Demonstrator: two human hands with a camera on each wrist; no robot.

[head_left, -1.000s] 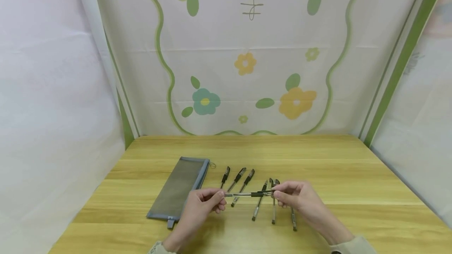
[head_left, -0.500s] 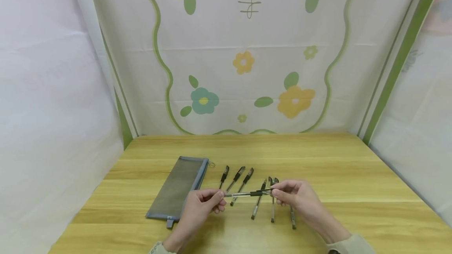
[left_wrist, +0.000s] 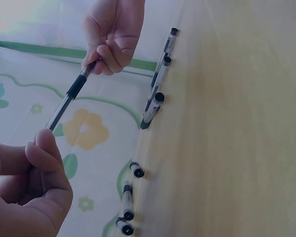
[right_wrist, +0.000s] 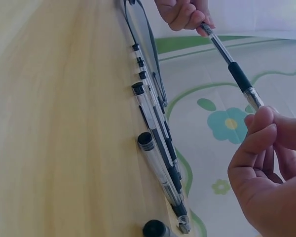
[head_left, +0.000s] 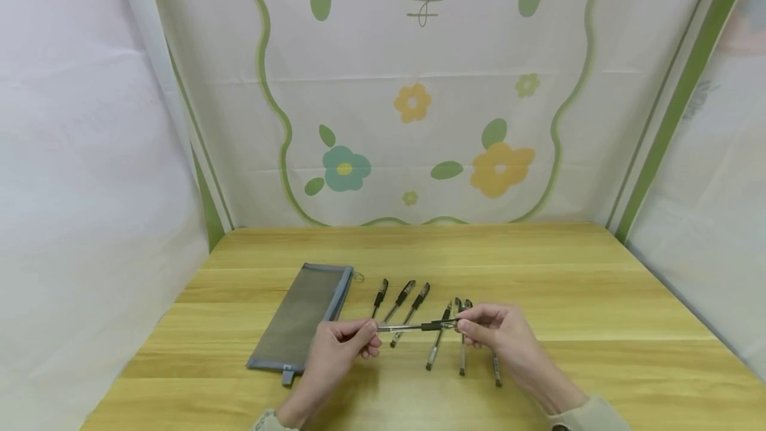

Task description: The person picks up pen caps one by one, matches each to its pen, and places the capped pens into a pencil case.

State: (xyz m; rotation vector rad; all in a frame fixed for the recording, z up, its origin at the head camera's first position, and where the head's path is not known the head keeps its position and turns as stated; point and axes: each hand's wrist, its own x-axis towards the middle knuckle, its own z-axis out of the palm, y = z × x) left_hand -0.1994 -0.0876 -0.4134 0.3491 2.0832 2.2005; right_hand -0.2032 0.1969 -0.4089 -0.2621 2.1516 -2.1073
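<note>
A clear-barrelled pen [head_left: 407, 328] with a black grip is held level above the table, between my two hands. My left hand [head_left: 344, 350] pinches its tail end between thumb and forefinger. At the other end, with the black clip, my right hand [head_left: 501, 332] pinches it; those fingertips cover the tip. In the right wrist view a silvery section of the pen [right_wrist: 237, 74] runs into the right fingertips. Below and behind it, more such pens lie on the table, a capped pen [head_left: 421, 292] among those at left and another pen [head_left: 432, 351] among those at right.
A grey mesh zip pouch [head_left: 299, 318] with blue edging lies flat to the left, beside the left wrist. The wooden table [head_left: 598, 285] meets a white cloth [head_left: 365, 52] printed with flowers at the back. Pale cloth walls [head_left: 78, 185] stand on both sides.
Both hands keep the same pinch on the pen and have hardly moved. The head view has drifted slightly, shifting everything a little in the picture.
</note>
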